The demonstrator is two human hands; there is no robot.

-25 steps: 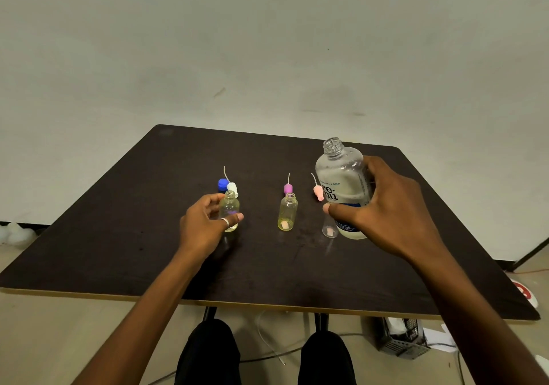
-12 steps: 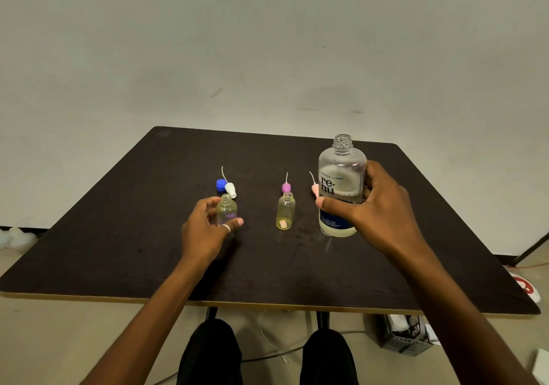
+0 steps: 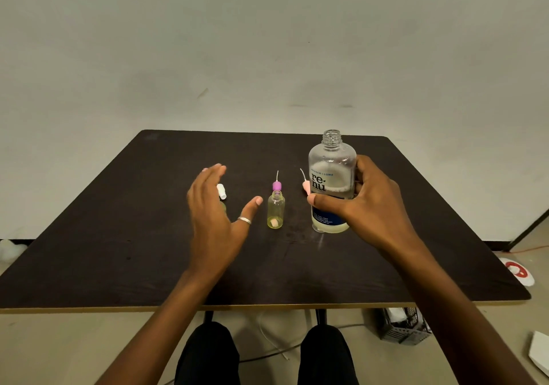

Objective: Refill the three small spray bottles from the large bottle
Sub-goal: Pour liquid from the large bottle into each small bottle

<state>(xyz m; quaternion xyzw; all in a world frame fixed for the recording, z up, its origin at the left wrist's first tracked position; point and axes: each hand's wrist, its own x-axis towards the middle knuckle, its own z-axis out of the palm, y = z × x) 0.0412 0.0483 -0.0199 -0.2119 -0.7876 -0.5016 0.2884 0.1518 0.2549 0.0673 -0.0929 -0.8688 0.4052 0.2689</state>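
- The right hand (image 3: pixel 374 206) wraps the lower half of the large bottle (image 3: pixel 331 173), thumb in front and fingers behind. The bottle stands upright and uncapped on the table (image 3: pixel 89 236).
- The left hand (image 3: pixel 214 215) is spread flat and holds nothing; the left small bottle is probably hidden under it.
- At nine o'clock from the large bottle stands the middle small bottle (image 3: pixel 275 210), open, with its purple sprayer (image 3: pixel 277 185) at twelve o'clock.
- The large bottle looks light, smooth and maybe slippery, so the label zone is the best place to hold it.
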